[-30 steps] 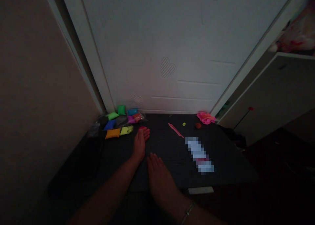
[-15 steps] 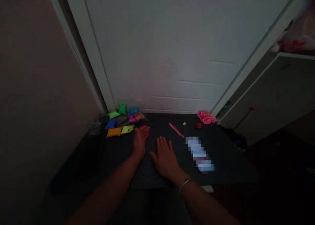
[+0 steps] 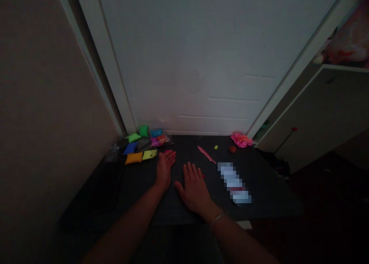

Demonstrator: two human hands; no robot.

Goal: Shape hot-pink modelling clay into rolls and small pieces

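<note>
Both my hands rest on a dark table point(image 3: 268, 194). My left hand point(image 3: 164, 167) lies flat with fingers stretched toward a small pink lump point(image 3: 168, 152) at its fingertips. My right hand point(image 3: 193, 187) lies flat, palm down, fingers apart, with a bit of pink clay point(image 3: 203, 176) peeking out beside it. A bracelet sits on my right wrist. Neither hand holds anything that I can see. Several bright clay packets point(image 3: 141, 144) in green, blue, orange, yellow and magenta lie at the table's back left, just left of my left hand.
A thin pink modelling tool point(image 3: 206, 154) lies behind my right hand. A tiny yellow bit point(image 3: 216, 147), a red ball point(image 3: 232, 149) and a pink clay flower point(image 3: 241, 139) sit at the back right. A blurred-out flat object point(image 3: 234, 182) lies right of my hand. A white door stands behind.
My right hand slid forward and rightward across the table over the last second, then settled. My left hand stayed by the pink lump.
</note>
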